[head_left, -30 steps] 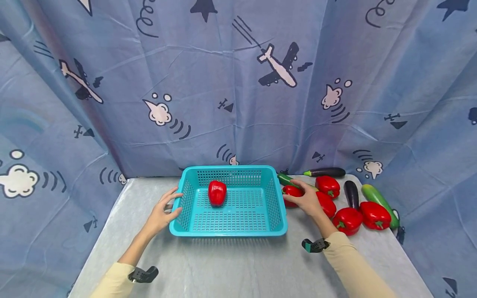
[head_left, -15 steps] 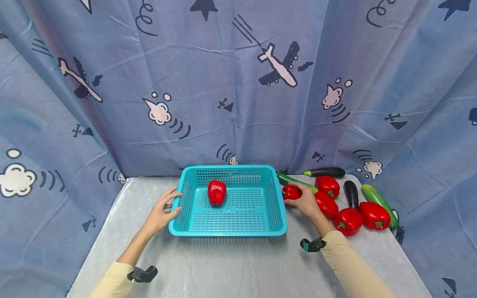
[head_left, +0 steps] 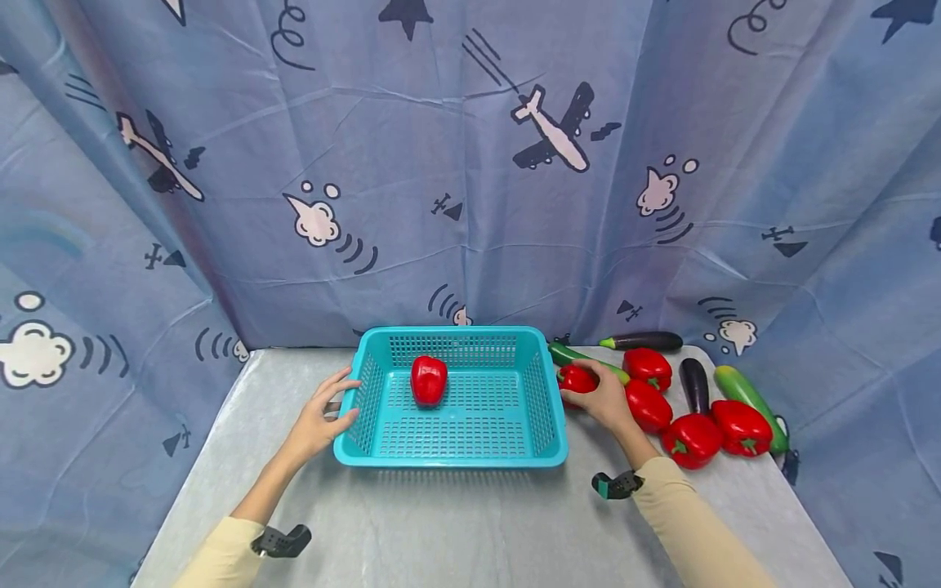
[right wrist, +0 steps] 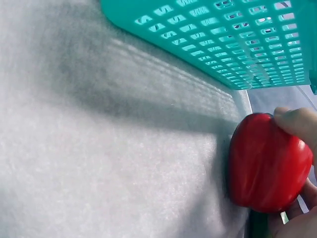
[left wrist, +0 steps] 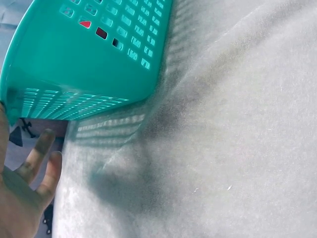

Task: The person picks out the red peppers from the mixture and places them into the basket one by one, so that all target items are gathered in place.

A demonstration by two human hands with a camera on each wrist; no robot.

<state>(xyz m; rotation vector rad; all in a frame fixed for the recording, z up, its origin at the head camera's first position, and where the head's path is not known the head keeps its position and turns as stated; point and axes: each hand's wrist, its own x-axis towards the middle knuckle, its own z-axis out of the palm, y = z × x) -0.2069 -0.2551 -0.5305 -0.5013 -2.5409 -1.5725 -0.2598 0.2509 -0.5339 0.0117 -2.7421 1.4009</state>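
My right hand [head_left: 608, 402] grips a red bell pepper [head_left: 576, 379] just right of the turquoise basket [head_left: 452, 462]. In the right wrist view, thumb and fingers lie on opposite sides of this pepper [right wrist: 267, 163], which is beside the basket wall and low over the table. My left hand [head_left: 312, 420] is at the basket's left rim, its fingers spread and loosely extended. The left wrist view shows those fingers [left wrist: 48, 176] beside the basket wall [left wrist: 54, 64]; some fingertips are cut off there. Inside the basket lies another red bell pepper [head_left: 429, 380].
Right of my right hand lie several more red bell peppers [head_left: 692, 440], two dark eggplants [head_left: 694, 385] [head_left: 647, 340] and two green cucumber-like vegetables [head_left: 746, 400] [head_left: 562, 354]. A patterned blue curtain [head_left: 412, 204] hangs behind the pale table [head_left: 448, 531].
My right fingers have closed round the pepper beside the basket, and the hand has shifted slightly left. The left hand and the basket look unmoved.
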